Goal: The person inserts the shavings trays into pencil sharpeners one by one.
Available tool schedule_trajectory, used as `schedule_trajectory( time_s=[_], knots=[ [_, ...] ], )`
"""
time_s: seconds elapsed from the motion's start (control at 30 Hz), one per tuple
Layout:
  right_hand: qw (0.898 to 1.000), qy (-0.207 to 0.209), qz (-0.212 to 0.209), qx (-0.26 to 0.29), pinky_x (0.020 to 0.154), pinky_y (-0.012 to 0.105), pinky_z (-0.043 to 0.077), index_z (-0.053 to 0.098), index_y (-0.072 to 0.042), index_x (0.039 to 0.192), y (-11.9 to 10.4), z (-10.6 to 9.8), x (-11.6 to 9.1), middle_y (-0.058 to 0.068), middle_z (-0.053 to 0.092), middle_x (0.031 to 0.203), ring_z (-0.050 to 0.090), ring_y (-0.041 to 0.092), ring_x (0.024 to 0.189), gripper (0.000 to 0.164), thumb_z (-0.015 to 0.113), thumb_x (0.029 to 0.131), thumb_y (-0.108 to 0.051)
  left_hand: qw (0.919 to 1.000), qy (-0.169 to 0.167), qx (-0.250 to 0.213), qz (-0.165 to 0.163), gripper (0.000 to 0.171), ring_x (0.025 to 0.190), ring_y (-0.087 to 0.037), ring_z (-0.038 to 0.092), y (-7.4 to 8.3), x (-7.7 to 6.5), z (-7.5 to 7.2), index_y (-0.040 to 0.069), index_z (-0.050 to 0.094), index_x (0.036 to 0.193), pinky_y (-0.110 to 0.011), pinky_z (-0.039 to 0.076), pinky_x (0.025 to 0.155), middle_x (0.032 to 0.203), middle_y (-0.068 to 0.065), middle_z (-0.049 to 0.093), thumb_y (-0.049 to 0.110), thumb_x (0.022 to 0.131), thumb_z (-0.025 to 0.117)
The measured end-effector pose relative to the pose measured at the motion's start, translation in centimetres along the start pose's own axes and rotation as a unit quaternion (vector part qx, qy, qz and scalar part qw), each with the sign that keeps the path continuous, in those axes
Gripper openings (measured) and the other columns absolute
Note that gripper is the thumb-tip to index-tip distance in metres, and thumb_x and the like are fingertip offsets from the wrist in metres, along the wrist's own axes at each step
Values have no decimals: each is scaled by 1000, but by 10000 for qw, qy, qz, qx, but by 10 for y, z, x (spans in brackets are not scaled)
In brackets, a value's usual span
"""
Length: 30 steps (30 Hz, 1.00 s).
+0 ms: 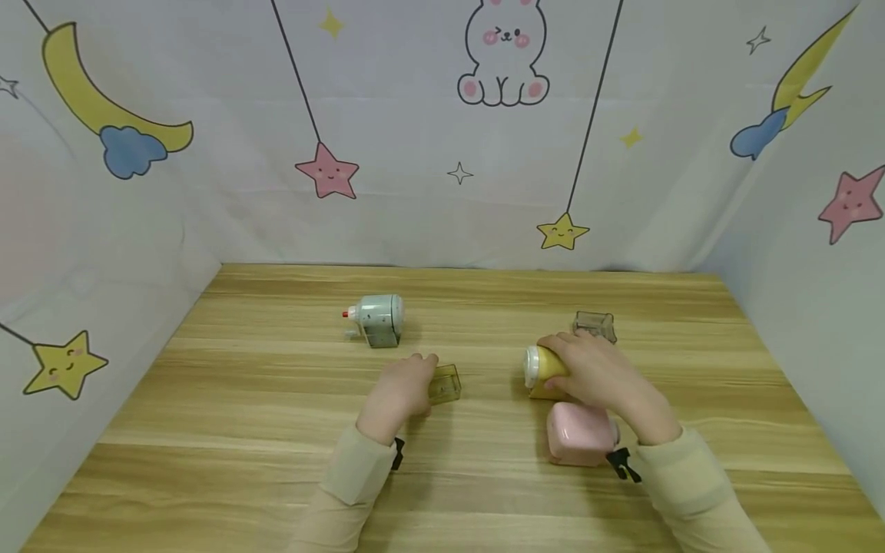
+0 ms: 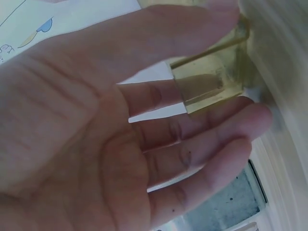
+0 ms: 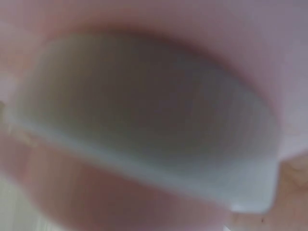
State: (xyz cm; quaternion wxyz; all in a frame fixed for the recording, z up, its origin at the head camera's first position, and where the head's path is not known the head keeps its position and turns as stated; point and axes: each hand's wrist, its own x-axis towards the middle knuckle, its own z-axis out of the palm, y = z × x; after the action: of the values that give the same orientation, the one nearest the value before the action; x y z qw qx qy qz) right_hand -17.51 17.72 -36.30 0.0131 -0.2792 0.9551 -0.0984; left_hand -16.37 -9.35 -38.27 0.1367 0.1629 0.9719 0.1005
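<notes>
My left hand (image 1: 404, 388) pinches a clear yellow shavings drawer (image 1: 445, 384) by its left end. In the left wrist view the drawer (image 2: 207, 84) lies between thumb and fingers, with one finger showing through its wall. My right hand (image 1: 598, 369) grips a yellow pencil sharpener (image 1: 551, 369) from above, its round white end facing left. Just below that hand sits a pink pencil sharpener (image 1: 581, 434). A blurred, pale grey rounded part (image 3: 154, 120) fills most of the right wrist view.
A pale green pencil sharpener (image 1: 380, 319) with a red-tipped crank stands on the wooden table (image 1: 242, 430), back left. A clear grey drawer (image 1: 596, 324) lies beyond my right hand. Printed cloth walls (image 1: 429, 223) border the table at the back and sides.
</notes>
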Motion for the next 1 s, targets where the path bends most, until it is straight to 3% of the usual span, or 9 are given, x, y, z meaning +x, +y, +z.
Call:
schedule_trajectory(
  time_s=[0.3, 1.0],
  knots=[
    [9998, 108, -170, -35, 81, 51, 46, 55, -5, 117, 1, 2, -1, 10, 63, 107, 50, 26, 95, 55, 72, 72, -30, 9997, 4, 234, 59, 52, 73, -23, 54, 2, 2, 3, 0, 55, 108, -39, 52, 63, 92, -14, 61, 8, 62, 77],
    [9991, 244, -333, 31, 77, 49, 45, 57, -7, 116, 4, 5, 0, 8, 64, 104, 50, 23, 91, 52, 74, 70, -26, 9990, 84, 210, 390, 52, 75, -21, 55, 8, 7, 8, 1, 55, 110, -38, 52, 64, 93, -12, 62, 10, 63, 76]
  ],
)
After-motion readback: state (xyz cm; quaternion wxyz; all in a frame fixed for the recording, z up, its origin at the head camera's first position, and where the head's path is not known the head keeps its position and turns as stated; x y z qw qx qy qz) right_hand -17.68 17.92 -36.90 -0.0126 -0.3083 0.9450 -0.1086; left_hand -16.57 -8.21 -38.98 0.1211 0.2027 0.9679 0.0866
